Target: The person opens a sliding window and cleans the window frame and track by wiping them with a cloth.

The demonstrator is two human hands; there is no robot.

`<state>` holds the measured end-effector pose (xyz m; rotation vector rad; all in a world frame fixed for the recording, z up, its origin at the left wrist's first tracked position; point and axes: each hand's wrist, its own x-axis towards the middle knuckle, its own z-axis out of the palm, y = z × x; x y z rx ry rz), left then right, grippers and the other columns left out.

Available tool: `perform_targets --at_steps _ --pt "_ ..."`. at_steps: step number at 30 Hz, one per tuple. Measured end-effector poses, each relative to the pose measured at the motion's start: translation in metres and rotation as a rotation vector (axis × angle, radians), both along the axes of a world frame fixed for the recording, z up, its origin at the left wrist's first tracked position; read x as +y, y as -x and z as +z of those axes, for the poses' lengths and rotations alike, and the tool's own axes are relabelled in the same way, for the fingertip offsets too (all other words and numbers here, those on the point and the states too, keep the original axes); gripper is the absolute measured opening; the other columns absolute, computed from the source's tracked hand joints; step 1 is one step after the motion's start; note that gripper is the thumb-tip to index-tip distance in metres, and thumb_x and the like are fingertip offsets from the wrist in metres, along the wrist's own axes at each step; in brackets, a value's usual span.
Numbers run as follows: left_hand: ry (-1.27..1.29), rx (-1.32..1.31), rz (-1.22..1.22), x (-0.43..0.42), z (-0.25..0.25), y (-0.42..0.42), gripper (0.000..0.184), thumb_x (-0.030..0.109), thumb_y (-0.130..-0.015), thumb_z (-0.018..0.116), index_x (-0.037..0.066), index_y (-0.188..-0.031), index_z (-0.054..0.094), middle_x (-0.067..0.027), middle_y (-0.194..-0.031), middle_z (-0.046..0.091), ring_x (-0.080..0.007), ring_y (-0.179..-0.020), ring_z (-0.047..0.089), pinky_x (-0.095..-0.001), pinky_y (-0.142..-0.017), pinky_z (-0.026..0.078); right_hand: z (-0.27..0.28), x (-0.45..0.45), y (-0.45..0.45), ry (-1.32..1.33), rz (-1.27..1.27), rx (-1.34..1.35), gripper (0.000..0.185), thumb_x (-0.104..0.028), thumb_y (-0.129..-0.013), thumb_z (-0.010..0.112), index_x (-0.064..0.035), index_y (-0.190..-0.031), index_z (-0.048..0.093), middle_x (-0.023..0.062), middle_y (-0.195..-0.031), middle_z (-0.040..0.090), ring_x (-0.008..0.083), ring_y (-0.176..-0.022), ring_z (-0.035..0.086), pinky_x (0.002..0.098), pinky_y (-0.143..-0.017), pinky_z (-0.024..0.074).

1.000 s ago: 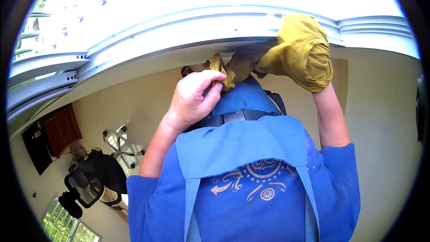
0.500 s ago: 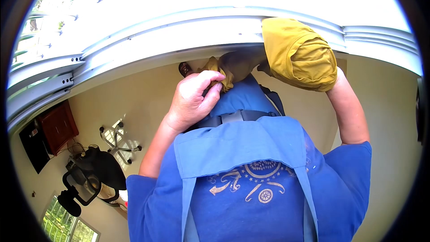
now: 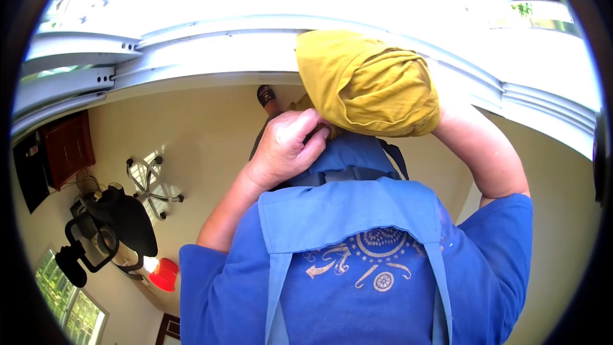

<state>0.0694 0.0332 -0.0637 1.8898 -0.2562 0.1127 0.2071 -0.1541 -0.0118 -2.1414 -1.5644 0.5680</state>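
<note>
Presently, yellow cloth covers my right hand; its fingers I cannot tell; my left hand clamps crumpled fabric just beside.

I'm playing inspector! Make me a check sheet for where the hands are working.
Surface: white window frame, with long rails and small holes at one end.
Job's things: mustard-yellow cloth, bunched up and overlapping the frame in view.
Clutter: red object near the black chair.
Hands: left hand pinches a bit of yellow cloth; right hand hidden in cloth, its grip can't be told.
Cables: thin ones beside the brown cabinet.
Surroundings: wheeled base, foot, lower window.
</note>
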Motion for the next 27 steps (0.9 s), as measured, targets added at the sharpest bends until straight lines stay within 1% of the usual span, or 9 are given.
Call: perform_targets --at_steps 2,7,11,13,16,17,19,24,27 --pt "-0.009 -0.008 0.029 0.006 -0.004 0.005 0.012 0.002 -0.075 0.065 0.003 -0.085 0.06 -0.0137 -0.073 0.062 -0.0304 -0.065 0.061 -0.0393 -0.061 0.049 -0.006 0.021 -0.002 -0.033 -0.017 0.17 0.052 -0.04 -0.093 0.05 -0.0103 -0.135 0.045 0.0084 -0.14 0.044 0.0206 -0.131 0.04 0.0349 -0.111 0.0295" --pt "0.042 -0.004 0.162 0.023 -0.008 0.015 0.014 0.003 -0.075 0.065 0.001 -0.089 0.063 -0.0142 -0.077 0.064 -0.031 -0.071 0.063 -0.0376 -0.064 0.05 -0.026 0.078 -0.001 -0.152 0.097 0.176 0.053 -0.038 -0.092 0.053 -0.0118 -0.137 0.044 0.0071 -0.141 0.044 0.0183 -0.131 0.039 0.0349 -0.11 0.0301" --pt "0.15 0.046 0.326 0.049 -0.01 0.018 0.017 0.004 -0.077 0.062 0.0 -0.093 0.063 -0.0139 -0.08 0.065 -0.0281 -0.073 0.064 -0.0344 -0.067 0.05 -0.011 0.137 -0.005 -0.079 0.132 0.219 0.053 -0.036 -0.091 0.051 -0.0122 -0.138 0.044 0.0088 -0.143 0.041 0.0195 -0.133 0.037 0.0334 -0.112 0.0266" --pt "0.096 0.125 0.378 0.061 -0.006 0.024 0.017 0.005 -0.079 0.06 0.0 -0.095 0.062 -0.0135 -0.08 0.065 -0.0247 -0.072 0.064 -0.0321 -0.067 0.05 -0.003 0.157 -0.005 -0.005 0.183 0.183 0.053 -0.036 -0.09 0.05 -0.0121 -0.138 0.045 0.0097 -0.144 0.04 0.0204 -0.133 0.037 0.0326 -0.112 0.0247" --pt "0.192 0.283 0.435 0.065 -0.008 0.029 0.016 0.006 -0.08 0.059 0.0 -0.095 0.062 -0.0126 -0.078 0.065 -0.0215 -0.07 0.064 -0.0312 -0.066 0.05 0.019 0.18 -0.005 0.217 0.287 -0.126 0.053 -0.035 -0.089 0.053 -0.0111 -0.136 0.047 0.0076 -0.143 0.043 0.0186 -0.131 0.039 0.0313 -0.11 0.028" --pt "0.157 0.222 0.443 0.064 -0.009 0.028 0.016 0.007 -0.081 0.06 -0.001 -0.094 0.06 -0.0117 -0.078 0.065 -0.0197 -0.068 0.063 -0.0302 -0.064 0.05 -0.008 0.174 -0.009 -0.113 0.265 -0.112 0.053 -0.036 -0.089 0.052 -0.0114 -0.136 0.047 0.0074 -0.142 0.043 0.0181 -0.131 0.039 0.0314 -0.11 0.0281" --pt "0.14 0.21 0.455 0.065 0.002 0.029 0.014 0.006 -0.081 0.06 -0.001 -0.093 0.06 -0.0109 -0.078 0.065 -0.0189 -0.068 0.063 -0.0299 -0.063 0.049 -0.074 0.153 -0.013 -0.184 0.113 0.071 0.059 -0.029 -0.09 0.06 -0.0089 -0.141 0.039 0.0081 -0.144 0.041 0.019 -0.133 0.037 0.0306 -0.113 0.0239" --pt "0.144 0.168 0.417 0.05 0.009 0.03 0.011 0.002 -0.081 0.059 0.001 -0.092 0.058 -0.0096 -0.076 0.065 -0.0183 -0.065 0.063 -0.0299 -0.061 0.05 -0.001 0.098 -0.003 -0.203 -0.078 0.268 0.06 -0.027 -0.089 0.061 -0.0065 -0.14 0.038 0.0094 -0.142 0.042 0.0192 -0.131 0.039 0.0306 -0.111 0.0272" --pt "0.066 0.014 0.252 0.036 0.014 0.025 0.015 -0.002 -0.078 0.062 0.003 -0.092 0.06 -0.0093 -0.079 0.064 -0.0218 -0.067 0.063 -0.0309 -0.062 0.05 0.024 0.059 0.013 -0.208 -0.29 0.444 0.061 -0.025 -0.089 0.063 -0.0047 -0.14 0.037 0.0103 -0.141 0.043 0.0193 -0.129 0.041 0.0306 -0.11 0.0296"
